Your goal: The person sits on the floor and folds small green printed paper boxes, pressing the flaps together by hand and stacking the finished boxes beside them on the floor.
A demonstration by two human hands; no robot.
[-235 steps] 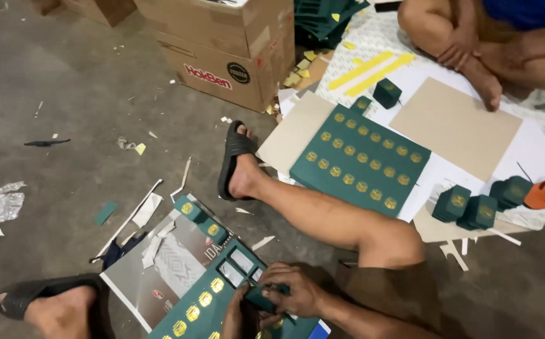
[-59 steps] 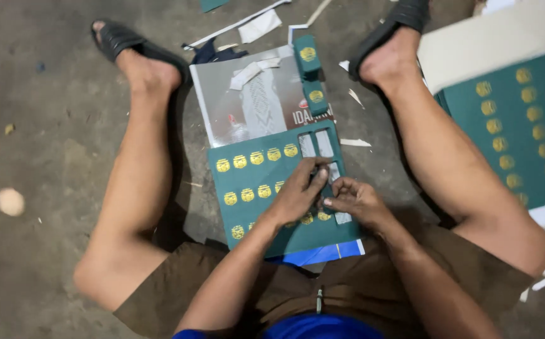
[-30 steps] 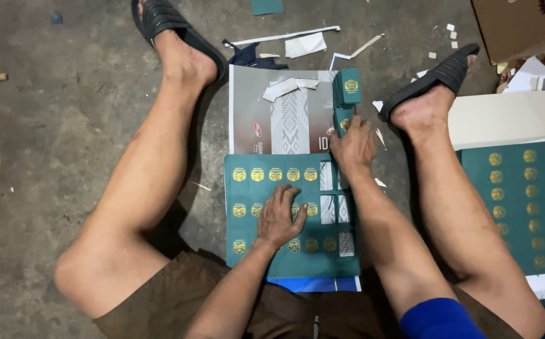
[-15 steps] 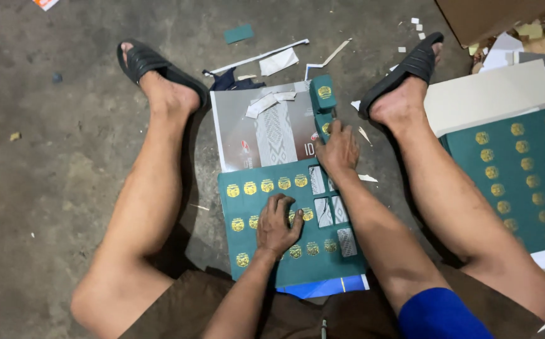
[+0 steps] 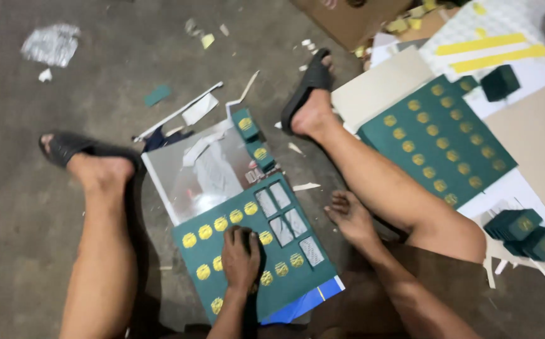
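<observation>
Left hand: the left hand [image 5: 241, 257] is pressing palm-down, fingers curled, on the green die-cut sheet [image 5: 256, 251], gripping nothing; judging by its spot, it is pinning the sheet flat.
Right hand: the right hand [image 5: 349, 216] is hovering loosely open and empty, just off the sheet's right edge, beside the thigh.
Sheet: it is lying on the concrete floor [image 5: 65, 88] between the legs, over a grey printed board [image 5: 203, 172]; its long axis is running from near left to far right.
Cut-outs: empty windows [image 5: 285, 220] are sitting along its far right edge.
Small boxes: two green boxes [image 5: 253, 138] are resting at the board's far right corner.
Second sheet: another green sheet [image 5: 439, 141] is lying beyond the right leg.
</observation>
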